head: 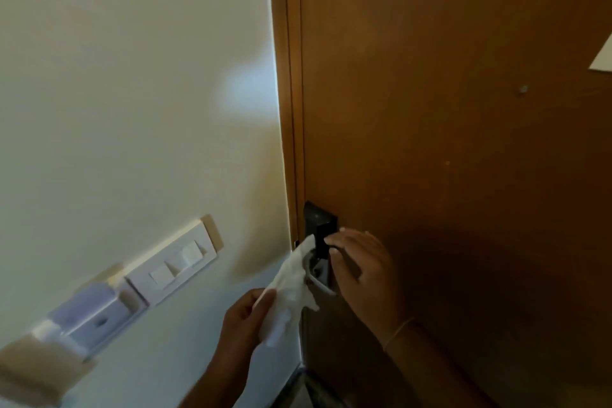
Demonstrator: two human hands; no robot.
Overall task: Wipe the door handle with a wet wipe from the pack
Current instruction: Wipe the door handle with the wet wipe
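Observation:
A white wet wipe (291, 288) hangs stretched between my two hands. My left hand (245, 318) pinches its lower end. Its upper end lies against the door handle (318, 270), a silvery lever under a black lock body (319, 225) on the brown wooden door (447, 126). My right hand (361, 265) is on the right side of the handle with fingers spread against it; whether it grips the wipe's top end is hidden. The pack of wipes is out of view.
A cream wall (132, 76) fills the left side, with a white switch plate (175, 265) and a pale box-like fitting (92, 318) below it. The door frame (288, 109) runs beside the handle. A white paper corner (602, 56) is on the door at right.

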